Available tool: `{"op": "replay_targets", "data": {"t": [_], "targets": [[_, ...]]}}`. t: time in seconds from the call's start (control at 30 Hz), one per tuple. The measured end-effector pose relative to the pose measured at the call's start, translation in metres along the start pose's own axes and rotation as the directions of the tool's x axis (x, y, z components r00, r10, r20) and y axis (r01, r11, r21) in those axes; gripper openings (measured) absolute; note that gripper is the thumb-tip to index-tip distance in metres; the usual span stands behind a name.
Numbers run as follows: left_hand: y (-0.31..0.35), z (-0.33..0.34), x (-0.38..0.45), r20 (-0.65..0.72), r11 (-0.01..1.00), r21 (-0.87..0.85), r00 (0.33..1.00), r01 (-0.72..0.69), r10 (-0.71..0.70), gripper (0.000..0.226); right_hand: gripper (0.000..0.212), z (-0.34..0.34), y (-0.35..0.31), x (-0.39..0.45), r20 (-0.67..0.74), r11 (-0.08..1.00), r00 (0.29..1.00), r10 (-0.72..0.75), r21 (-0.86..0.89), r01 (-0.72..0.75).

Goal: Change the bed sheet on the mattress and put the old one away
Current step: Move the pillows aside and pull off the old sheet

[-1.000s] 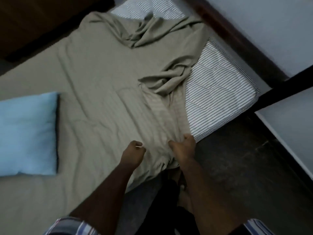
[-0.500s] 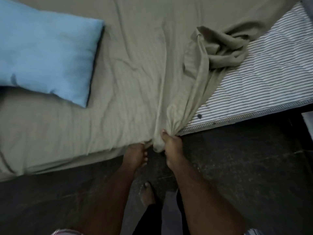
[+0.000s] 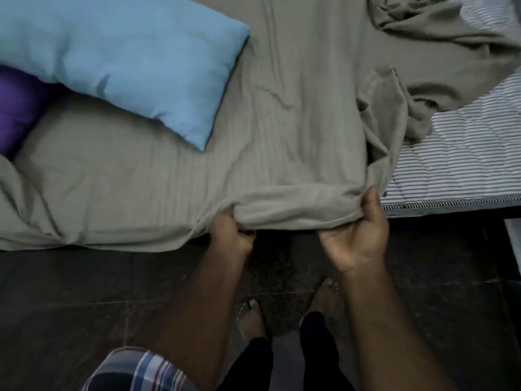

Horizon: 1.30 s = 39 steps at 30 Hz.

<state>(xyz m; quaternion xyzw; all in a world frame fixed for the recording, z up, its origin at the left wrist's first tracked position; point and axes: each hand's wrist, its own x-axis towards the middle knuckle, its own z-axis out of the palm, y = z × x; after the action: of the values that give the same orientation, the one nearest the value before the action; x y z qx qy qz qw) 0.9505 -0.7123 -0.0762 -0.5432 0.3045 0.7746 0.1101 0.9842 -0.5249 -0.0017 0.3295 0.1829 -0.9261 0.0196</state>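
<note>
At the far left a purple cushion [image 3: 15,108] sits partly tucked under a blue pillow [image 3: 124,63], and both lie on the grey-green sheet [image 3: 282,108] that covers most of the mattress [image 3: 462,162]. The sheet's left stretch lies fairly flat with shallow creases, its near edge hanging over the mattress side toward the dark floor [image 3: 84,300]. My left hand [image 3: 232,235] has its grip clamped on that near edge, fingers curled under the cloth, knuckles up. Between my hands the hem forms a soft roll along the mattress side. My right hand [image 3: 358,235] is turned palm up, thumb on top of the fabric and fingers beneath, pinching the end of the roll. To the right of that hand the sheet is peeled back and bunched in loose folds, baring the striped mattress and its piped border. Below, my bare feet stand on the floor, and a plaid sleeve [image 3: 135,371] shows at the bottom edge.
</note>
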Motion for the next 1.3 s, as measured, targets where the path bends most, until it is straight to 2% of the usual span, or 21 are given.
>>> {"op": "replay_targets", "data": {"t": [0.03,0.07,0.1,0.13,0.17,0.2,0.23,0.27,0.33,0.4,0.47,0.53,0.57,0.63,0.7,0.77,0.87,0.97,1.03,1.17,1.3], "targets": [[0.006,-0.003,-0.006,0.013,0.994,0.033,0.995,-0.103,0.102,0.023,0.045,-0.005,0.01,0.0,-0.022,0.998,1.0,-0.001,-0.069,-0.001],[0.009,-0.005,-0.021,0.031,0.958,0.172,0.973,-0.231,0.229,0.019,0.045,-0.006,0.025,-0.001,-0.065,0.986,0.997,0.05,-0.156,-0.06],[0.006,-0.006,-0.038,0.113,0.859,0.354,0.928,-0.371,0.354,0.014,0.051,-0.004,0.044,-0.003,-0.074,0.959,0.99,0.122,-0.247,-0.137],[0.001,-0.004,-0.059,0.292,0.697,0.485,0.85,-0.527,0.44,0.014,0.06,0.001,0.061,-0.005,-0.071,0.927,0.978,0.194,-0.313,-0.206],[-0.009,-0.001,-0.078,0.488,0.545,0.512,0.747,-0.664,0.451,0.013,0.063,0.008,0.077,-0.006,-0.086,0.901,0.962,0.258,-0.338,-0.272],[-0.013,0.001,-0.091,0.606,0.438,0.516,0.675,-0.736,0.421,0.013,0.057,0.018,0.089,-0.007,-0.091,0.892,0.952,0.294,-0.332,-0.307],[-0.011,-0.001,-0.095,0.635,0.365,0.535,0.647,-0.762,0.422,0.018,0.042,0.028,0.098,-0.004,-0.103,0.882,0.942,0.321,-0.329,-0.337],[-0.002,-0.005,-0.094,0.59,0.351,0.569,0.667,-0.744,0.456,0.026,0.028,0.04,0.103,-0.003,-0.137,0.866,0.932,0.334,-0.346,-0.361],[0.03,-0.023,-0.082,0.387,0.489,0.585,0.752,-0.647,0.533,0.039,0.028,0.06,0.106,0.006,-0.187,0.833,0.93,0.315,-0.416,-0.366],[0.061,-0.045,-0.069,0.157,0.699,0.517,0.858,-0.494,0.49,0.045,0.031,0.082,0.1,0.008,-0.149,0.837,0.943,0.298,-0.434,-0.333],[0.086,-0.066,-0.059,-0.012,0.908,0.345,0.966,-0.238,0.258,0.05,0.03,0.097,0.087,0.002,-0.035,0.91,0.965,0.261,-0.326,-0.258],[0.106,-0.081,-0.047,-0.025,0.991,0.129,0.998,-0.046,0.05,0.071,0.021,0.105,0.068,-0.002,0.014,0.98,0.991,0.13,-0.154,-0.126],[0.116,-0.085,-0.042,0.007,1.0,0.018,1.0,-0.011,0.011,0.078,0.016,0.105,0.062,-0.002,0.017,0.995,0.998,0.057,-0.087,-0.056],[0.135,-0.076,-0.032,0.087,0.985,-0.165,0.995,-0.042,0.057,0.068,0.028,0.099,0.059,0.003,-0.014,0.994,1.0,0.021,-0.11,-0.022],[0.15,-0.052,-0.032,0.135,0.974,-0.16,0.974,-0.161,0.183,0.049,0.022,0.083,0.067,0.015,-0.164,0.956,0.983,0.08,-0.266,-0.122],[0.16,-0.027,-0.04,0.191,0.968,-0.004,0.95,-0.25,0.246,0.052,0.034,0.07,0.078,0.02,-0.284,0.891,0.954,0.091,-0.404,-0.206],[0.155,-0.01,-0.052,0.308,0.857,0.369,0.918,-0.358,0.251,0.048,0.044,0.059,0.097,0.025,-0.294,0.835,0.95,0.104,-0.494,-0.244],[0.146,-0.02,-0.043,0.255,0.65,0.597,0.88,-0.469,0.401,0.056,0.033,0.061,0.118,0.028,-0.241,0.749,0.966,0.097,-0.621,-0.231],[0.148,-0.035,-0.035,0.224,0.563,0.675,0.86,-0.476,0.459,0.06,0.026,0.067,0.131,0.031,-0.191,0.688,0.979,0.065,-0.703,-0.183],[0.169,-0.057,-0.013,0.126,0.544,0.738,0.873,-0.4,0.472,0.06,0.041,0.082,0.148,0.042,-0.143,0.621,0.99,-0.01,-0.777,-0.106],[0.189,-0.06,0.01,0.054,0.561,0.746,0.872,-0.36,0.487,0.058,0.081,0.09,0.163,0.067,-0.102,0.549,0.994,-0.034,-0.833,-0.067]]}}
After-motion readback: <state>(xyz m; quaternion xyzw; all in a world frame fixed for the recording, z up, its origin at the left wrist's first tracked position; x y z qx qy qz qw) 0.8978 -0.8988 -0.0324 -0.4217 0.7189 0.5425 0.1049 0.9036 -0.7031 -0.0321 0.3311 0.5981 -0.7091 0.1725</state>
